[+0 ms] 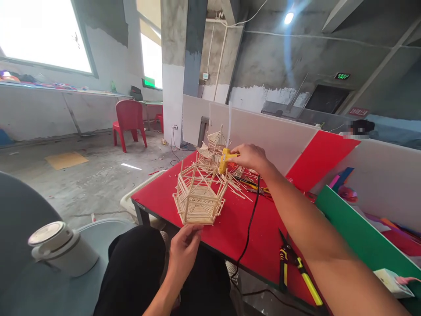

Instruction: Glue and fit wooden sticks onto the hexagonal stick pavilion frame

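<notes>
left hand [184,248] pinching near rim of stick frame [199,195], at near-left edge of red table [230,228], right hand [251,158] farther off, fist wrapped round yellow glue gun [225,159], cutters [296,267] near right

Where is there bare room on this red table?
Bare red patches: left of the stick frame toward the table corner, and between black cord and cutters. Crowded behind the frame, around loose sticks and glue gun.
</notes>
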